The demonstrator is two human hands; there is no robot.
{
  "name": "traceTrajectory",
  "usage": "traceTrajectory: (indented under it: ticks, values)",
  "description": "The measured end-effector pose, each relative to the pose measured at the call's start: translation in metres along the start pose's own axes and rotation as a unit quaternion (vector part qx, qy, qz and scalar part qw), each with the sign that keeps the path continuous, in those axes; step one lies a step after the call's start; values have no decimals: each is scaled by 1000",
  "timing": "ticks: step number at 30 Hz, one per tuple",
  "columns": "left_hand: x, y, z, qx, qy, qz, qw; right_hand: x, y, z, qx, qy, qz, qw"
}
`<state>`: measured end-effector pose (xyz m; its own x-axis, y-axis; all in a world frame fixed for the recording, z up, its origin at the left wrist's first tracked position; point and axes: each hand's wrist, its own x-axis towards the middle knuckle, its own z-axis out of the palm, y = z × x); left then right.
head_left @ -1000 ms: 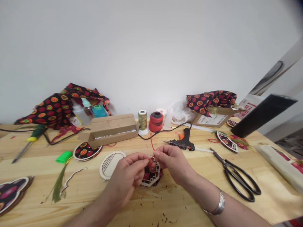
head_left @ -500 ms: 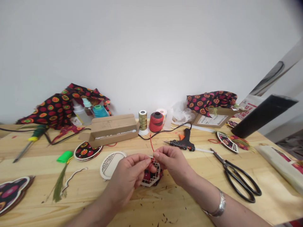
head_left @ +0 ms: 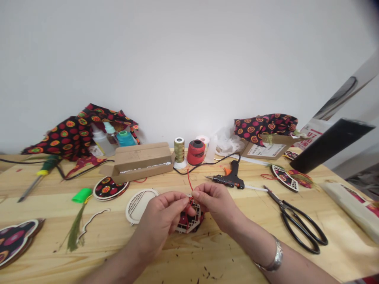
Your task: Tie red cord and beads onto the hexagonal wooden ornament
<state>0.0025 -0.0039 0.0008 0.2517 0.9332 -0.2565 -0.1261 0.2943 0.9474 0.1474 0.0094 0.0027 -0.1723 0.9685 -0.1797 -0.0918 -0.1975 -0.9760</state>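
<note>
Head view shows little change since a moment ago; left hand (head_left: 166,213) and right hand (head_left: 214,202) pinch red cord (head_left: 190,180) near the panel's (head_left: 189,225) far edge, over the tabletop (head_left: 231,260); cord work seems still in progress.

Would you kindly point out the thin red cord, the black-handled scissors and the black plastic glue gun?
Thin red cord (head_left: 190,180): head view, on its upper stretch.
Black-handled scissors (head_left: 283,203): head view, near the pivot.
Black plastic glue gun (head_left: 228,180): head view, on the body.
</note>
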Motion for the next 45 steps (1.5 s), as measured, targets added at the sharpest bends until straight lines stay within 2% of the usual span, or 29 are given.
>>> traceTrajectory:
  ticks: [6,12,25,30,45]
  values:
    - [-3,-2,-1,-9,11,6,1000,0,-1,0,-2,-2,6,1000]
    - [-3,-3,-2,6,-2,17,1000,0,-1,0,2,-4,8,1000]
    - [-1,0,2,7,-2,-11,1000,0,-1,1,6,-4,8,1000]
    - [-1,-3,1,15,-16,-6,1000,0,0,0,7,0,5,1000]
    - [-1,-2,-1,5,-6,11,1000,0,0,0,5,-7,7,1000]
